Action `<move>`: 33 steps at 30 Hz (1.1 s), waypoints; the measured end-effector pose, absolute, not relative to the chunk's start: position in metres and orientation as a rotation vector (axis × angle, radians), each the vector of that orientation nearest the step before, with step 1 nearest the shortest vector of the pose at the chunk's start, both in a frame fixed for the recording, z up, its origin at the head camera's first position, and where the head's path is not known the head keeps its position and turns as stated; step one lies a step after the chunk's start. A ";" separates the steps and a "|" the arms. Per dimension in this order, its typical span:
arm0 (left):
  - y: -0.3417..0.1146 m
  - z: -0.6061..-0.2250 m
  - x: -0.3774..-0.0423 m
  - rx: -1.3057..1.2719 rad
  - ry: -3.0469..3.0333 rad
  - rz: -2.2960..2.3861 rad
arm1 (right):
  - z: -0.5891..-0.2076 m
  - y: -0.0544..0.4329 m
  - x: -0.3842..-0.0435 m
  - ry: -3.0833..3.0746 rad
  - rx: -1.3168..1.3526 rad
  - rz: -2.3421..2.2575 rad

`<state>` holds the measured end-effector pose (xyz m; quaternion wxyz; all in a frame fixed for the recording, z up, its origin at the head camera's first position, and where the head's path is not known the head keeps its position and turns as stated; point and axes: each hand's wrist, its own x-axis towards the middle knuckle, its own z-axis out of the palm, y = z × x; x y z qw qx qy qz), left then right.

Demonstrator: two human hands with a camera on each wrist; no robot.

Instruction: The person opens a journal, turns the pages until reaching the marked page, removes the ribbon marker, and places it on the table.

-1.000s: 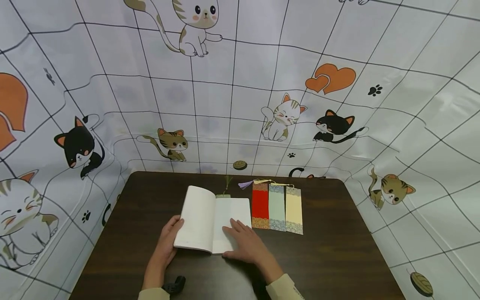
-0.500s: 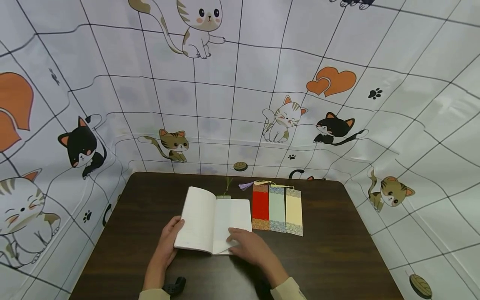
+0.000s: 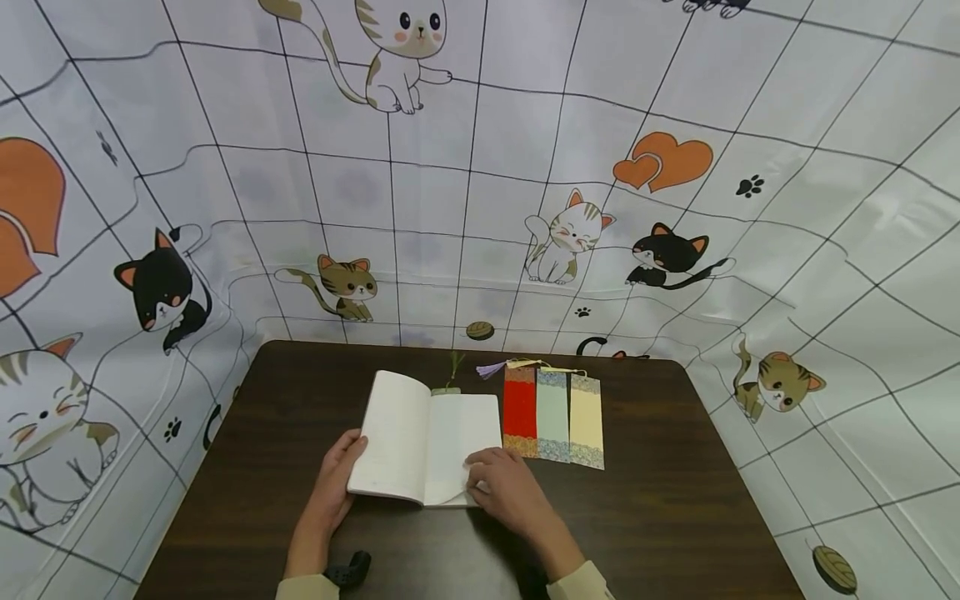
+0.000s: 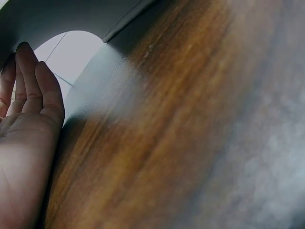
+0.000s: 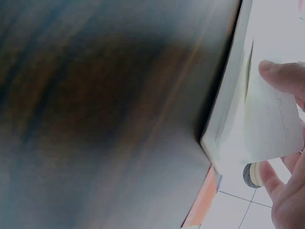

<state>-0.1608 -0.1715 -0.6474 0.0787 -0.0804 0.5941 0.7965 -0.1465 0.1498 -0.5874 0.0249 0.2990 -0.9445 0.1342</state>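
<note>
A notebook [image 3: 390,442] with white pages lies open on the dark wooden table, its left side raised. My left hand [image 3: 339,471] holds that left edge, thumb on top; in the left wrist view, the fingers of the left hand [image 4: 35,95] reach up beneath the dark cover. At the lower right corner, my right hand [image 3: 510,492] pinches a lifted page [image 5: 267,119]. The right wrist view has the thumb on one face of it and other fingers behind. A pale green bookmark [image 3: 447,391] with a green tassel pokes out past the notebook's top edge.
Right of the notebook, three bookmarks lie side by side: red [image 3: 520,412], pale green [image 3: 552,417] and cream [image 3: 587,417], with tassels at their tops. A cat-print sheet [image 3: 450,200] surrounds the wooden table [image 3: 675,517]. A black wrist device [image 3: 348,571] sits at the left wrist.
The right hand has gone from lying spread over the right page to pinching its lower corner, and that page corner now lifts. The left hand keeps its hold.
</note>
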 end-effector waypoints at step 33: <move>-0.170 -0.644 -0.162 -0.287 1.761 2.362 | -0.590 0.084 -0.133 -2.949 0.440 1.611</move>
